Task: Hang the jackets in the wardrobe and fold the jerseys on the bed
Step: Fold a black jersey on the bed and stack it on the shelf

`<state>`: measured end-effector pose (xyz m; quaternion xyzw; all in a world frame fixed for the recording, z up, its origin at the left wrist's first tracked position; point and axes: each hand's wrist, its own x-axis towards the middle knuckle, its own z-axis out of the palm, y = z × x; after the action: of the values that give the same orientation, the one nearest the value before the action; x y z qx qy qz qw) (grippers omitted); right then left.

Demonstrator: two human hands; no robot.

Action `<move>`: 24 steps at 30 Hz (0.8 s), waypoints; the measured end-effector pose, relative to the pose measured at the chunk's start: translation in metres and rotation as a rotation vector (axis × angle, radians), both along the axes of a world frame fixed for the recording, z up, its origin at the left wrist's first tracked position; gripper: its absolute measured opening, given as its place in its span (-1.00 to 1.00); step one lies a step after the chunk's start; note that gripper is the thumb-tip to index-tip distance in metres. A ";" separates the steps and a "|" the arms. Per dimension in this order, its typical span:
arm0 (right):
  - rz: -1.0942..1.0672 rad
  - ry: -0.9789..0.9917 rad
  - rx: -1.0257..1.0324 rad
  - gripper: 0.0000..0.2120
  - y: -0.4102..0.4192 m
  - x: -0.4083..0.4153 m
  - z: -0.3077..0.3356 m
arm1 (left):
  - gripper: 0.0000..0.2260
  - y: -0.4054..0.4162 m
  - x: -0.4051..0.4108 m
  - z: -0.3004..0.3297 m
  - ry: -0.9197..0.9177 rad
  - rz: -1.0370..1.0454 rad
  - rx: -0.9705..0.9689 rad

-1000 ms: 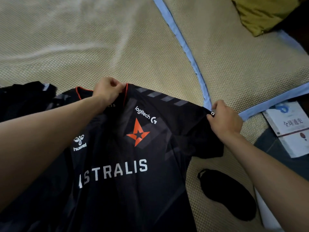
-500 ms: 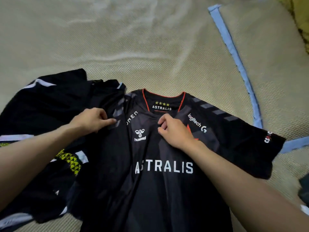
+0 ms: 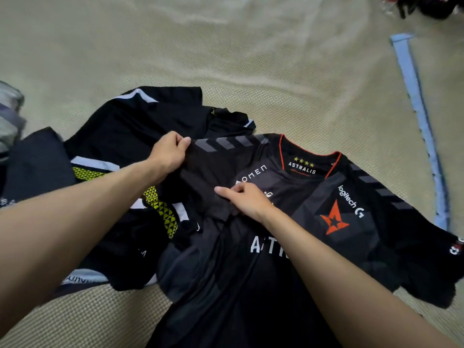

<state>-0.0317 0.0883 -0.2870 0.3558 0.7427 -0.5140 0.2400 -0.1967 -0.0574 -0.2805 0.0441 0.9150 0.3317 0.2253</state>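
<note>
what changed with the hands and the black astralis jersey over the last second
The left hand let go of the collar and now pinches the left sleeve of the black Astralis jersey; the right hand left the right sleeve and grips that same sleeve's lower edge. The jersey stays front-up on the woven beige mat.

The near jersey [image 3: 313, 222] is black with grey chevron stripes along its shoulders, a red-edged collar, 4 yellow stars, white lettering and an orange-red star emblem. Left of it, another jersey [image 3: 140, 136] is black with white bands and yellow triangle-patterned panels. The mat [image 3: 226, 59] is beige, edged in light blue.
</note>
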 end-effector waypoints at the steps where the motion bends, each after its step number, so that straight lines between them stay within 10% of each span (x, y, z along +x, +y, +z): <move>1: -0.009 0.007 -0.094 -0.57 -0.004 -0.002 0.002 | -0.65 -0.006 -0.004 0.004 -0.055 -0.032 -0.001; 6: -0.114 0.032 -0.311 -0.82 -0.026 -0.007 -0.001 | -0.69 -0.043 -0.010 0.029 -0.551 -0.321 -0.142; 9: -0.208 -0.003 -0.454 -0.60 -0.035 -0.001 -0.001 | -0.78 -0.061 -0.021 0.037 -0.457 -0.230 -0.169; 13: -0.193 0.038 -0.736 -0.83 -0.041 0.005 0.011 | -0.69 -0.074 -0.038 0.034 -0.382 0.118 0.046; 18: -0.107 0.036 -0.554 -0.82 -0.050 0.018 0.010 | -0.72 -0.088 -0.045 0.023 -0.417 0.264 0.128; 21: -0.097 0.041 -0.465 -0.72 -0.053 0.028 0.007 | -0.44 -0.104 -0.031 0.027 -0.843 -0.033 0.027; 24: -0.106 0.077 -0.395 -0.79 -0.059 0.038 0.004 | -0.40 -0.111 -0.015 0.011 -0.835 -0.087 0.076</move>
<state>0.0063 0.0293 -0.2830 0.3206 0.6163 -0.6748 0.2493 -0.2119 -0.1682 -0.2694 -0.0474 0.7295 0.3448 0.5888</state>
